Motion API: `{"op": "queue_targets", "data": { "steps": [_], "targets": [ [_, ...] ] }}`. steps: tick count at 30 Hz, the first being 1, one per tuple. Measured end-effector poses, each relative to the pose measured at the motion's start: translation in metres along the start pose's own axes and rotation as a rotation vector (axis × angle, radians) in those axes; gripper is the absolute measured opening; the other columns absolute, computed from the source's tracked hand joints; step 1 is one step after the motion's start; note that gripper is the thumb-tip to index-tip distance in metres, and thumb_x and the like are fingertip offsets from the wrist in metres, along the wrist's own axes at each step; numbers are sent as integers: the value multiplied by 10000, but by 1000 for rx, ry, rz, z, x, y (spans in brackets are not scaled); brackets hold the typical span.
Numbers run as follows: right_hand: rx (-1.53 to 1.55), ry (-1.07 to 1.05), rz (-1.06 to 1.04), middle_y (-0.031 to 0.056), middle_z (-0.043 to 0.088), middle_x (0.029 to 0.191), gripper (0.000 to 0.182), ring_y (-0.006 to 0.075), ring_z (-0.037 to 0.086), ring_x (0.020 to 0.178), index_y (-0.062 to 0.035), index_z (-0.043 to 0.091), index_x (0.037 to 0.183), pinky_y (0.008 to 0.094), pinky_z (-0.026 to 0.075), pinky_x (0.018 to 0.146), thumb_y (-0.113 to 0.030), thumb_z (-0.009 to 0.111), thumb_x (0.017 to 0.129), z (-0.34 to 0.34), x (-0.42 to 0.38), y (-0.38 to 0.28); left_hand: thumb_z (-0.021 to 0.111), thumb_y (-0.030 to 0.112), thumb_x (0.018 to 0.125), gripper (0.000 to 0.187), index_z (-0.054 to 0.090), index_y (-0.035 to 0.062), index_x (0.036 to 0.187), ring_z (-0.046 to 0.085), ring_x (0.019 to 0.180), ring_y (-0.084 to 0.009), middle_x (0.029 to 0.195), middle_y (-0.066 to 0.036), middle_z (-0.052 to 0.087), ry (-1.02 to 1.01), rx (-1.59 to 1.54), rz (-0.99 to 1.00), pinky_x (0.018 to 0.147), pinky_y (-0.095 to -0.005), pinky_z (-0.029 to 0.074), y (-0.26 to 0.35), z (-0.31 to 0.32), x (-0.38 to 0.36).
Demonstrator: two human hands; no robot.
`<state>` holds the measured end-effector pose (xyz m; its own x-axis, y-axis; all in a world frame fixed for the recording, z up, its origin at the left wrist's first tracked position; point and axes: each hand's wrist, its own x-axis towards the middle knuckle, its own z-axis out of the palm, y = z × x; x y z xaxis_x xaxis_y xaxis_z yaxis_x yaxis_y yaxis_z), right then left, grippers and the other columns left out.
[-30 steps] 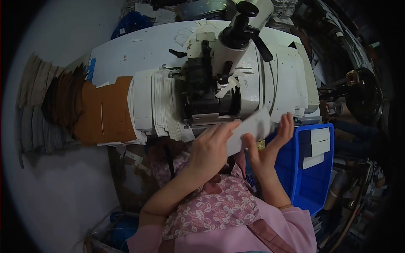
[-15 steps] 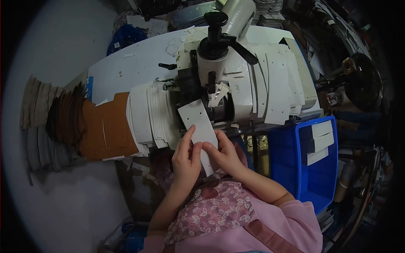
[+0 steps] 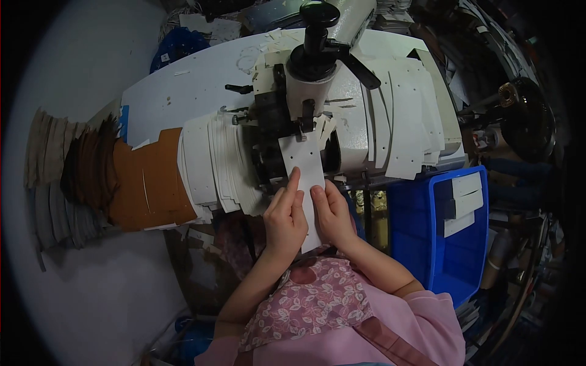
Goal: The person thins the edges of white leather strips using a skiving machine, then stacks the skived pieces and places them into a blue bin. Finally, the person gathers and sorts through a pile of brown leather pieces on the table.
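Observation:
A long white flat piece (image 3: pixel 310 171) with small punched holes lies lengthwise between my hands. Its far end sits under the presser foot (image 3: pixel 301 136) of a bench machine with a black top knob (image 3: pixel 319 13). My left hand (image 3: pixel 284 221) grips the piece's left edge, its index finger stretched along the top. On the opposite edge, my right hand (image 3: pixel 333 215) holds it with thumb on top and the other fingers partly hidden. The near end reaches toward my apron (image 3: pixel 317 299). Pale scraps (image 3: pixel 326 129) cling beside the machine's foot.
Left of the machine stand stacked white pieces (image 3: pixel 213 161), then brown ones (image 3: pixel 149 177) and grey ones (image 3: pixel 55 146). More white pieces (image 3: pixel 406 116) lie fanned on the table's right side. A blue bin (image 3: pixel 430 244) with paper labels stands at my right.
Both hands have moved the white piece forward and slightly right, turning it straighter. Its far end has come from beside the machine to under the foot.

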<state>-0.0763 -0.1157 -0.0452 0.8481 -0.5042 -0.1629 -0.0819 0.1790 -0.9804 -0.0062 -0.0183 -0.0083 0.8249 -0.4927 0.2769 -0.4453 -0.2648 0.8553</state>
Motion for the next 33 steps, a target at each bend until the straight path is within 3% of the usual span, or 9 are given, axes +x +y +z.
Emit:
{"op": "queue_targets", "data": {
  "steps": [7,13,15,18,21,23,25,27,33],
  "targets": [
    [-36,155,-107,5,535,710,229,54,437,666,-9,560,976,240,395,584,-210,465,1031,3,-3,-7,556,-2,927,434,557,82,1353,585,643,-269,804,-144,590,-32,-49,-11,606,-344,485,8,3,2],
    [3,263,-217,14,621,899,229,37,518,725,-22,543,1046,206,441,635,-233,452,1045,-22,-10,-33,575,18,932,418,526,44,1347,659,737,-218,907,-128,656,-161,-237,-89,683,-286,530,35,10,5],
    [212,289,-96,12,621,855,277,42,544,681,-30,548,1060,198,446,589,-280,429,1053,-32,-17,-58,575,24,938,400,524,17,1335,661,750,-175,910,-108,662,-230,-468,-146,687,-276,534,49,4,3],
    [1514,-419,58,44,472,639,253,126,420,488,-94,472,1036,259,283,434,-301,331,1066,-72,-18,-50,538,33,968,319,552,-11,1284,647,724,-127,849,-82,657,-252,-491,-21,655,-248,529,46,-5,-4],
    [1719,-556,34,47,423,622,225,148,415,484,-88,456,1093,294,308,455,-258,312,1064,-84,-9,-54,520,47,984,248,613,13,1211,642,705,-117,832,-72,656,-262,-404,-54,646,-239,530,43,-9,-7],
    [1453,-392,-28,38,415,615,236,136,417,477,-88,474,1098,292,305,450,-273,332,1063,-93,-5,-70,485,63,1004,232,625,-20,1170,612,720,-92,874,-68,656,-240,-380,-44,668,-219,511,47,-8,-7],
    [615,63,-106,3,564,756,323,81,498,556,-62,572,1060,251,401,509,-326,387,1059,-103,1,-98,501,56,995,226,624,-23,1168,624,732,-104,884,-77,655,-193,-312,69,665,-226,515,50,-5,-5],
    [252,407,-137,13,628,883,300,67,568,700,-25,585,1110,231,467,632,-280,439,1047,-91,16,-130,560,30,943,262,617,-4,1197,658,921,-266,1035,-153,651,-222,-240,172,793,-339,530,61,-4,5],
    [-771,445,-524,174,595,1129,387,259,582,1038,7,566,1241,322,449,899,-304,475,1029,-162,84,-145,589,139,919,561,376,-49,1403,375,1279,-489,1420,-319,341,-364,16,317,1055,-492,352,84,66,62]
  ]
}}
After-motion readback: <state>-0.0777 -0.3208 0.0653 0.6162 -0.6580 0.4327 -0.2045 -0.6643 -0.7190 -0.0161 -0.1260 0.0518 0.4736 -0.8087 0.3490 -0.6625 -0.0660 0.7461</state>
